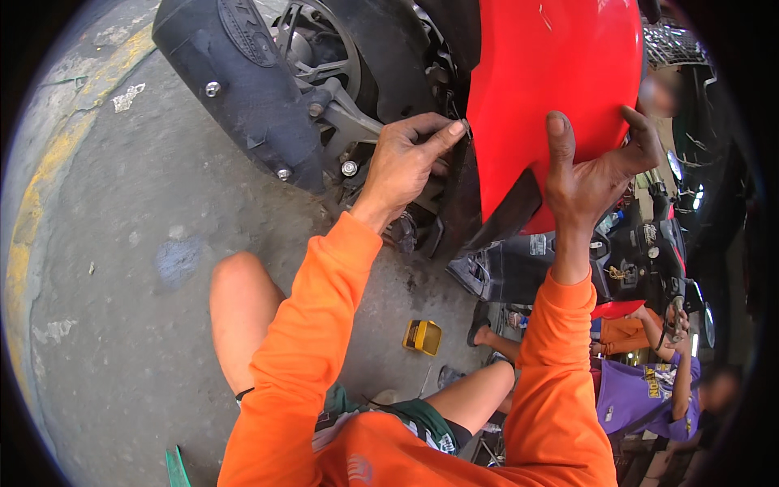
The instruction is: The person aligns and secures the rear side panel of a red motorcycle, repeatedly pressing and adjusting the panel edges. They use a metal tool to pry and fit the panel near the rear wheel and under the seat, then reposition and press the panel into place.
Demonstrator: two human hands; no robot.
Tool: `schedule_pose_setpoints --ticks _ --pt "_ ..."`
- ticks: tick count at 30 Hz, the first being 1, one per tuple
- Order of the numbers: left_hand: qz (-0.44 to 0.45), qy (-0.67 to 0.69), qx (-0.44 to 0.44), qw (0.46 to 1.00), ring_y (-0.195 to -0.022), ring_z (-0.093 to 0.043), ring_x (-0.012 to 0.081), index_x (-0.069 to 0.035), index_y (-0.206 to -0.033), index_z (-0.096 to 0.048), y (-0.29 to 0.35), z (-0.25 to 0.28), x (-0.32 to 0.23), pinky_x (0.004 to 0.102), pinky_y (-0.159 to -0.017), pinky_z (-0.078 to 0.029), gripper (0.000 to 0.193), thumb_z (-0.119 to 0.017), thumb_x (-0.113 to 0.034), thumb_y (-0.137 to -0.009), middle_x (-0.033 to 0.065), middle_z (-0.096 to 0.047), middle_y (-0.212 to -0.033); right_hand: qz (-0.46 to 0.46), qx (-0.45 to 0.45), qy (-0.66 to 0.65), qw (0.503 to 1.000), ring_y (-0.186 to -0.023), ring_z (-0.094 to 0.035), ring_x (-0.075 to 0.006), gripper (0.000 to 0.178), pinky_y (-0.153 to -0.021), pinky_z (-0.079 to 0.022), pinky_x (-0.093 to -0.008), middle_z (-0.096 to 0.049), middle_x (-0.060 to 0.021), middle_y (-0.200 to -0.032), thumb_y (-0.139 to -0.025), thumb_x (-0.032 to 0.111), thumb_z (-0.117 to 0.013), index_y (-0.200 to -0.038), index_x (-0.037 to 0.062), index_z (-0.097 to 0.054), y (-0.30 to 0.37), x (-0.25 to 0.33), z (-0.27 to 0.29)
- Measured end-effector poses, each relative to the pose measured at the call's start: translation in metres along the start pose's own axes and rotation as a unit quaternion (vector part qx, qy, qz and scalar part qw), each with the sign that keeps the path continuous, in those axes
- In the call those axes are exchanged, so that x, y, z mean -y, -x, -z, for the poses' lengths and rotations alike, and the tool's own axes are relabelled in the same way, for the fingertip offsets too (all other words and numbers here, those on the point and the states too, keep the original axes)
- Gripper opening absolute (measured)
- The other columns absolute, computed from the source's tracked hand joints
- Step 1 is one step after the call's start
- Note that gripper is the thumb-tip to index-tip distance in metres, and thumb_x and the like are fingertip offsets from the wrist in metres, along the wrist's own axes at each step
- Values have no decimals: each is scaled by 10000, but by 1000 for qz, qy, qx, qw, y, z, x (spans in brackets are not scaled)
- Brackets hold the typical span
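Observation:
A red motorcycle body panel with a dark lower trim fills the upper middle. Thumb and forefinger of my left hand are pinched together at the panel's left edge; whatever lies between them is too small or hidden to name. My right hand rests against the panel's lower right part, its thumb stretched up over the red face and the forefinger bent near the right edge. Its other fingers are partly hidden. Beside my left hand are the black rear mudguard and the wheel.
A small yellow container stands on the concrete floor between my knees. At the right, a person in a purple shirt is beside another motorcycle. A green object lies at the lower left.

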State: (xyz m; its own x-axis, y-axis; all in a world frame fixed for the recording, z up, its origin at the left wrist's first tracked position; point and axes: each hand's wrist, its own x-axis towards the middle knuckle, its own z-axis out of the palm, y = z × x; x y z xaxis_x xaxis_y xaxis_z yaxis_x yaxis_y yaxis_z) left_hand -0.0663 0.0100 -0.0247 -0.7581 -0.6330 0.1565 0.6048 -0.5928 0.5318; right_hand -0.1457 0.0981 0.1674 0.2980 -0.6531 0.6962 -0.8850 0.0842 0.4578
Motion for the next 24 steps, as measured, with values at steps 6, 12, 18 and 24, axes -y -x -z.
schedule_pose_setpoints --ticks 6,12,18,24 --pt "49 110 16 993 -731 -555 72 -57 -963 -729 0 -6 9 260 -669 -429 246 -734 -297 -1017 -38 -638 -839 -52 10 -29 998 -1283 -499 -343 927 -1112 -400 -468 -446 -174 -1331 -797 427 -933 -1393 -22 -381 -1 -1 -1" --pt "111 138 36 984 -763 -553 74 -68 -967 -717 -5 1 8 272 -697 -428 218 -742 -280 -1011 -43 -632 -849 -17 15 -12 1000 -1278 -513 -348 948 -1102 -409 -462 -454 -187 -1343 -815 428 -921 -1424 -26 -353 -2 -4 -3" --pt "-42 102 38 993 -751 -582 81 -54 -994 -737 -22 -2 28 248 -693 -466 266 -709 -315 -1037 -19 -659 -848 -2 7 -13 1000 -1258 -523 -334 944 -1096 -410 -457 -464 -183 -1340 -823 413 -917 -1431 -33 -348 1 -6 -6" --pt "-114 182 -135 967 -927 -655 175 20 -1343 -591 -12 -3 36 336 -880 -545 615 -338 -508 -1151 111 -701 -988 -6 -18 -62 998 -1238 -524 -329 885 -1086 -408 -454 -479 -172 -1329 -837 385 -903 -1415 -30 -377 1 -5 -7"
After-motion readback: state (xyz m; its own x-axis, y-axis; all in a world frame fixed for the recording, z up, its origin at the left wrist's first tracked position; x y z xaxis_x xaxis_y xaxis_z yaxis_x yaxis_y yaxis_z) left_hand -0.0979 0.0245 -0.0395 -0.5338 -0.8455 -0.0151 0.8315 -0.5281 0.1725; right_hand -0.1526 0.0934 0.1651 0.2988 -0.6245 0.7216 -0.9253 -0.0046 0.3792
